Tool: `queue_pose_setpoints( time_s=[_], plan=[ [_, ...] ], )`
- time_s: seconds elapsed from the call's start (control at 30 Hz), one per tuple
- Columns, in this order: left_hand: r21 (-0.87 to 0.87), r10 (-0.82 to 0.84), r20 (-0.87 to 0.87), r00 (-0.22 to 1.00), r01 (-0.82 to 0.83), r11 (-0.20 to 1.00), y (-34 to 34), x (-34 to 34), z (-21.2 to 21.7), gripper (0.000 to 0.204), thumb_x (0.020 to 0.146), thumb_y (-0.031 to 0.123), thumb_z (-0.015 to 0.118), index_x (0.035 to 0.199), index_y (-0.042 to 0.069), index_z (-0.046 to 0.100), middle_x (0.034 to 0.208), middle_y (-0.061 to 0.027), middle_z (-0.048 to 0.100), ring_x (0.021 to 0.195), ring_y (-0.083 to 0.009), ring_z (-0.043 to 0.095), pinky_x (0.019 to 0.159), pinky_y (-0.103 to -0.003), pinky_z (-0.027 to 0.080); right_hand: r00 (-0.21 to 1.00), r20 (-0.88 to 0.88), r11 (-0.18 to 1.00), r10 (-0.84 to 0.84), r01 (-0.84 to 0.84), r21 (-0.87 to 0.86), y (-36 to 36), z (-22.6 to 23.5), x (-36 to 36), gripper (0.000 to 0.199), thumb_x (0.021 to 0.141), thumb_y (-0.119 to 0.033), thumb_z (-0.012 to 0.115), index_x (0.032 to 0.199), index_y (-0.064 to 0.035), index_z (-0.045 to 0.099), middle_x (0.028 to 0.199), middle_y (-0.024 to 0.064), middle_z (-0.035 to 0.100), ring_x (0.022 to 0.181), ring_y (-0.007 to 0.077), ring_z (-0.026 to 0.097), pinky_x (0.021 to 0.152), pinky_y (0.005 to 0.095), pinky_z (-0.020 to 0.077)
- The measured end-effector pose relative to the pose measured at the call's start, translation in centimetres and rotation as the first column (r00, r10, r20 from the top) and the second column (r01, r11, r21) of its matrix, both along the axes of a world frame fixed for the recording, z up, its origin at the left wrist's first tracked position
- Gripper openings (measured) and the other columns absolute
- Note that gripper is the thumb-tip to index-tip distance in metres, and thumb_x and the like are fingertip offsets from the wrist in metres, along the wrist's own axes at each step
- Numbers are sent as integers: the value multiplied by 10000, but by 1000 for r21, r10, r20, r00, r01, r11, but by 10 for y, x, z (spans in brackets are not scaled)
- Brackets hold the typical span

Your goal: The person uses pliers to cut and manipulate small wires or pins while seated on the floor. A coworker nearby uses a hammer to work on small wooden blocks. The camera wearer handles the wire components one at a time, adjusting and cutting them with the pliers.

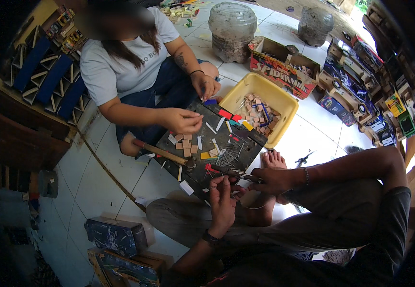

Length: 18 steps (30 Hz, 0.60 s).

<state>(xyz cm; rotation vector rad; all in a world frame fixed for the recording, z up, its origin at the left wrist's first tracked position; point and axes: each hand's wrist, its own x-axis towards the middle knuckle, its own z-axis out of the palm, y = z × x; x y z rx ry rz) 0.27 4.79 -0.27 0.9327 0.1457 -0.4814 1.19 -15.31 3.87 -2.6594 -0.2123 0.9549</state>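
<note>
In my right hand [275, 181] is a pair of pliers [246, 176], with the fingers closed round its handles. My left hand [222, 204] pinches close to the pliers' jaws, on what looks like a thin wire [255, 208] that curves in a loop below both hands. Just beyond them stands a dark, worn work board [162, 139]. On it lie several thin metal rods [226, 155], small wooden blocks [187, 145] and strips of red, white and yellow material. A hammer [169, 155] with a wooden handle rests across its left part.
Opposite me a person in a white shirt [121, 76] sits with both hands over the board. A yellow basin [288, 112] of wooden blocks stands at the far right. Behind it are a printed cardboard box [284, 74] and a plastic container [232, 31]. Dark boxes [114, 237] lie lower left.
</note>
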Motion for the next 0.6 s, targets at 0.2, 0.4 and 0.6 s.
queue_pose_setpoints(
  time_s=[0.2,0.4,0.6],
  plan=[
    [19,6,1,1000,-6,1000,0,-1,2,183,1018,269,457,1146,146,412,1117,-65,524,873,-160,587,790,-363,510,995,-70,981,-72,83,175,0,1,8,561,845,-664,484,1118,-206,659,1279,371,374,1208,508,315,990,610,270],
    [37,42,-48,998,-40,999,-1,-4,4,202,1018,266,460,1161,132,412,1069,-66,529,836,-161,586,756,-357,515,1000,-15,980,-25,27,197,4,10,13,578,892,-597,478,1045,-67,650,971,276,599,943,426,562,866,504,429],
    [70,78,-133,988,-69,995,-1,-12,4,303,1030,283,422,1294,140,384,910,-41,530,761,-118,539,727,-310,490,989,127,985,-77,56,161,10,10,12,425,854,-451,602,1047,-72,602,928,256,618,914,422,596,856,499,433]
  ],
)
